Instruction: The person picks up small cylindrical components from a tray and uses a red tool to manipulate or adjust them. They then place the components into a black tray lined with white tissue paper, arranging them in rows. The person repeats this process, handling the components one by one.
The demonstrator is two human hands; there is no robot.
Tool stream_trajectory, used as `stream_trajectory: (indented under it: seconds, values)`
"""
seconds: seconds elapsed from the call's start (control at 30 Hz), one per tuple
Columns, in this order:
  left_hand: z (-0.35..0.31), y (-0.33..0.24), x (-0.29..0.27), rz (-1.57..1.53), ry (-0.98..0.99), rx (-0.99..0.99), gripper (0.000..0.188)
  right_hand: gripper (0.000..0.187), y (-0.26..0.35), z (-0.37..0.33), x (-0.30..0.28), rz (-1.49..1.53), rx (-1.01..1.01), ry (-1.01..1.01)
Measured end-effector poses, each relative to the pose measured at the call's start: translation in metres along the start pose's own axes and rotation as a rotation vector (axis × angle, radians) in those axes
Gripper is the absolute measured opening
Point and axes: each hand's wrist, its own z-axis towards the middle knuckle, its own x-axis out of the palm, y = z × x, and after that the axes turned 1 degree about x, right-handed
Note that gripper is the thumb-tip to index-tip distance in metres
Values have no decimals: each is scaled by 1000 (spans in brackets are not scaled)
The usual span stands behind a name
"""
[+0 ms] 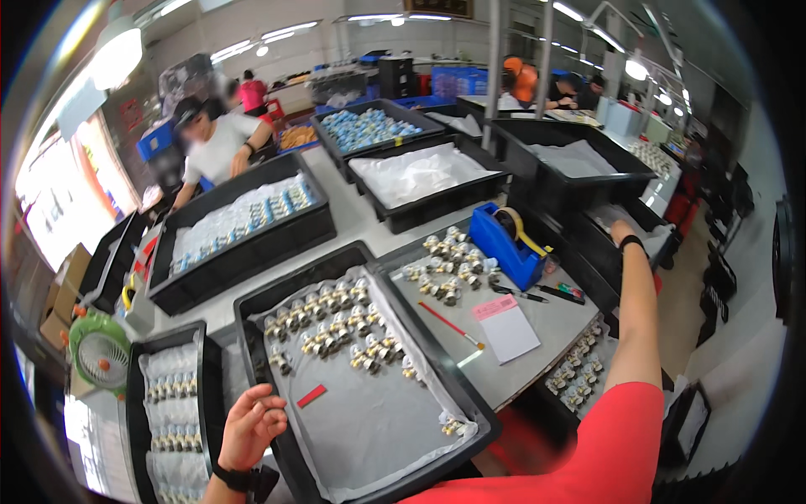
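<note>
My left hand (253, 424) hovers at the left wall of the black tray (483, 412) in front of me, its fingers loosely bent and apart, with nothing seen in them. On the tray's white liner stand rows of small white, gold and dark figurines (334, 332), and a red strip (311, 396) lies near that hand. My right arm stretches far to the right, where my right hand (622, 230) reaches into a black bin (663, 252) lined with white sheeting. Its fingers are hidden there, so their grip does not show.
Beside the tray, the table holds loose figurines (453, 260), a blue tape dispenser (508, 244), a notepad (508, 329), a red brush (451, 324) and pens. More black trays (243, 244) stand behind and left. A green fan (99, 351) is at left; a person (220, 143) works across the table.
</note>
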Motion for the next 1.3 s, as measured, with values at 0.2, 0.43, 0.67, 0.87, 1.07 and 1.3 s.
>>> stream_trajectory:
  seconds: [0.2, 0.43, 0.67, 0.87, 1.07, 1.3]
  values:
    - [24, 2, 11, -9, 98, -68, 33, 37, -10, -68, -66, 29, 333, -263]
    - [21, 2, 9, -8, 156, -64, 31, 22, 186, -189, -157, 730, -372, -642]
    - [22, 5, 8, 61, 158, -56, 30, 28, 366, -341, -151, 612, -1329, 195]
    - [18, 5, 6, 63, 164, -57, 30, 44, 425, -370, -101, 78, -1432, 245]
    - [18, 12, 8, 67, 161, -18, 33, 52, 432, -364, -94, 190, -1396, 313]
    - [9, 23, 17, 49, 73, 87, 64, 69, 430, -432, -162, 899, -1400, 432]
